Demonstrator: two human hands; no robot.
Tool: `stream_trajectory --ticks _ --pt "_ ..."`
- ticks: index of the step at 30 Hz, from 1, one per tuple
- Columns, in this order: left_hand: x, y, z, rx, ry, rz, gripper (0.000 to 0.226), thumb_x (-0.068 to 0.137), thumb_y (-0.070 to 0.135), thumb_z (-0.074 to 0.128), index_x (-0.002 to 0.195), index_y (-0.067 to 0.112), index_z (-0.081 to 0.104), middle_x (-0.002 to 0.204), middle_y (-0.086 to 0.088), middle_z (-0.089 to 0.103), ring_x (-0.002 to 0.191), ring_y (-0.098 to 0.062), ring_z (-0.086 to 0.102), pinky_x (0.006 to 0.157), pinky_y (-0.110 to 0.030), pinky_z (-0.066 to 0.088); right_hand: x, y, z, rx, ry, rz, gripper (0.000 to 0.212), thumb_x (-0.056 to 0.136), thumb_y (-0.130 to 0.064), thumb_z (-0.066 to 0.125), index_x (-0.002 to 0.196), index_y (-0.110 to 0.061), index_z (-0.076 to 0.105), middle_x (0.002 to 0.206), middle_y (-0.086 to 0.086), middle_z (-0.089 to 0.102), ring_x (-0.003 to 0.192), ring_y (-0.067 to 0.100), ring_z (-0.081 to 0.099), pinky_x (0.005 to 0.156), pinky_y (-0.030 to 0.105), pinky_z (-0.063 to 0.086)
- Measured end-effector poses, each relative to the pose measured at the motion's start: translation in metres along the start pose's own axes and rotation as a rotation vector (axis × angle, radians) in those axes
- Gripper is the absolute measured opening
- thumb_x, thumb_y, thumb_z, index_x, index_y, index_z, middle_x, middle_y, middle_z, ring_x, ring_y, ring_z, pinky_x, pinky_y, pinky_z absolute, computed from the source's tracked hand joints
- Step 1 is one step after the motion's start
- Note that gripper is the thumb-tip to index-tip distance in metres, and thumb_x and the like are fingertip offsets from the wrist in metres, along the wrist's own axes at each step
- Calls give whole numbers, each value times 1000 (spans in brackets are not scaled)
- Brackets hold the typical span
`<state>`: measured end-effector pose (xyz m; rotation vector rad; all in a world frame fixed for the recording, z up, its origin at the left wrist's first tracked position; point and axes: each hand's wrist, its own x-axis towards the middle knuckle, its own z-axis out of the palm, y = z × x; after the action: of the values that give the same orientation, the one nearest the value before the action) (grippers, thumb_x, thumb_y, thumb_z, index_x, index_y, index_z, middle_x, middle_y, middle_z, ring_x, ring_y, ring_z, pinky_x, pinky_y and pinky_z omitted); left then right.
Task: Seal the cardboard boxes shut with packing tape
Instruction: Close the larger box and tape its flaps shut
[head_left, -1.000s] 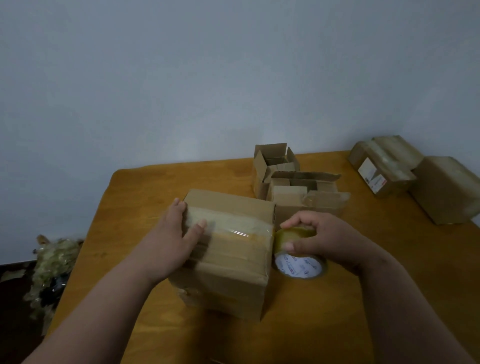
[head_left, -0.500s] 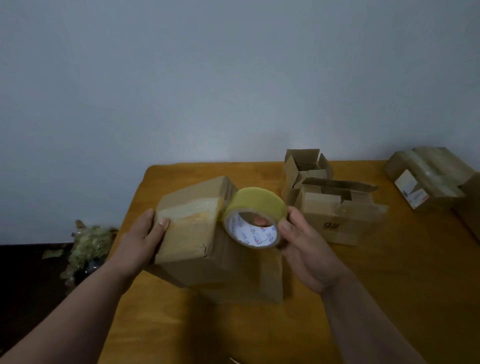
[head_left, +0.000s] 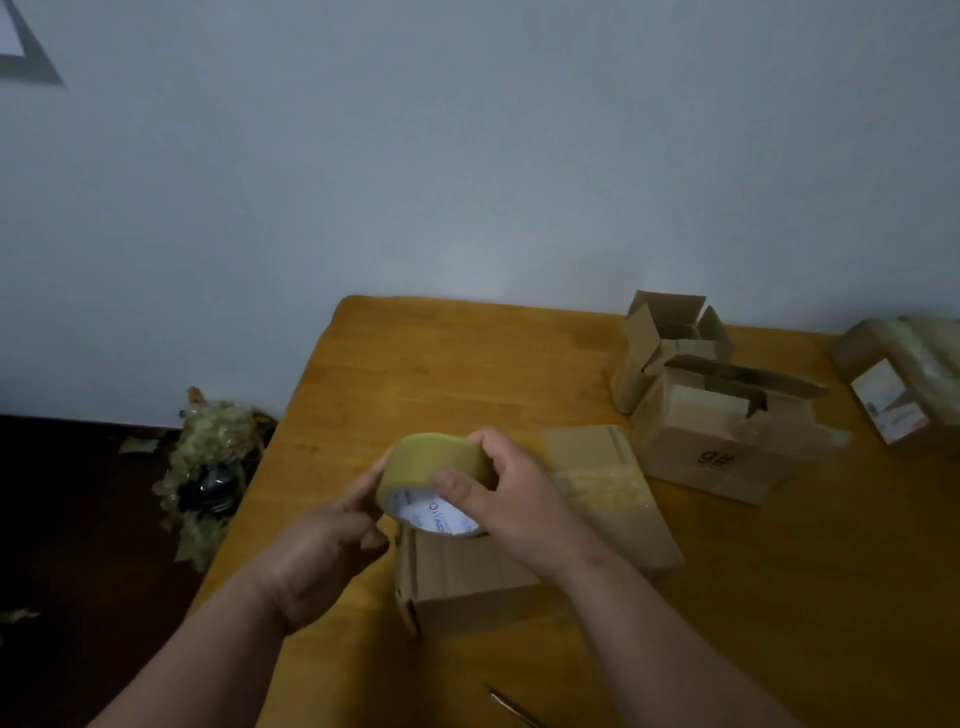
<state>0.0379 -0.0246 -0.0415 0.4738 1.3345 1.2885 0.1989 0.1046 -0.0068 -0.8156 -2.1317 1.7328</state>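
The right hand (head_left: 511, 501) has its fingers curled over the top of the tape roll (head_left: 434, 480), with the thumb pressed on the near face of the roll just above the white printed core, so it's properly gripping the thing. The left hand (head_left: 324, 558) comes in from the other side with its fingertips up against the left rim of the roll (whether it's picking at the tape end or just steadying it, can't tell from here, the fingers are a bit blurred). Its fingers are bent and close together, touching the roll's edge.

The roll is held up in the air, tilted, right above the near cardboard box (head_left: 540, 540), which lies on the wooden table (head_left: 467, 364) under both hands. That box has a shiny strip of tape across its top on the right side, and its near-left flap edge looks slightly open.

Further back on the right sit two open boxes touching each other: a small one with its flaps standing up (head_left: 670, 343) and a bigger one marked "9#" (head_left: 722, 436) in front of it. At the far right edge there's a taped-up package with a white label (head_left: 904, 384).

A thin metal object (head_left: 511, 706) pokes in at the bottom edge of the table (too cut off to identify). On the dark floor to the left is a crumpled heap of used tape (head_left: 208, 457) against the wall (head_left: 467, 156).
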Motion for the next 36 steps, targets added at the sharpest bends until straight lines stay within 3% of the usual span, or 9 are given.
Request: stream_trajectory --ticks 3,7,11,15,19,24,30,34,36 --pt "-2 -12 11 177 -58 -27 80 58 20 81 132 30 53 125 12 65 118 -12 59 96 -35 49 4 5 -2 143 -47 49 33 77 -61 63 89 -31 58 87 1 63 81 15 61 74 39 48" --pt "4 -29 33 240 138 76 68 63 40 91 119 34 52 105 19 71 96 -4 68 69 -17 55 8 12 -3 285 -77 70 33 76 -47 71 96 -22 67 96 10 70 92 27 65 86 52 51" --pt "8 -34 27 329 171 132 75 62 51 88 125 46 47 122 12 64 113 -11 62 81 -23 55 6 8 -12 148 -69 38 40 73 -59 72 93 -25 69 92 4 73 86 16 68 76 37 55" --pt "8 -30 18 481 118 120 96 58 66 82 139 64 29 158 13 26 143 -16 32 112 -48 39 1 -5 -45 -169 -20 -36 32 79 -56 68 79 -24 62 70 -11 63 61 -2 58 54 12 44" --pt "10 -25 19 557 93 136 88 71 59 77 138 70 20 160 15 18 143 -14 27 114 -47 36 -20 -14 -118 -334 92 -6 49 68 -66 70 81 -19 65 75 -6 69 65 2 64 59 16 47" --pt "14 -22 21 491 101 118 84 71 52 76 131 74 22 153 17 24 134 -14 36 109 -41 40 -19 -8 -123 -309 -35 76 47 59 -56 73 77 -13 68 68 -4 68 62 10 63 59 22 47" --pt "19 -21 12 499 75 92 82 70 53 75 130 76 25 132 19 35 104 2 46 77 -23 51 -42 21 -135 69 -51 151 45 58 -47 74 81 -11 63 77 6 64 74 22 59 71 36 45" --pt "18 -21 14 539 103 94 82 70 54 73 133 75 23 140 17 33 121 -15 46 99 -41 48 -47 21 -128 54 -7 117 41 62 -49 75 77 -13 62 74 2 64 70 18 59 67 33 45" --pt "18 -19 16 583 106 95 80 70 57 71 128 78 20 141 16 34 121 -13 42 100 -38 45 -50 12 -132 -119 35 92 52 62 -57 74 82 -11 63 76 -1 68 70 15 64 66 30 49"
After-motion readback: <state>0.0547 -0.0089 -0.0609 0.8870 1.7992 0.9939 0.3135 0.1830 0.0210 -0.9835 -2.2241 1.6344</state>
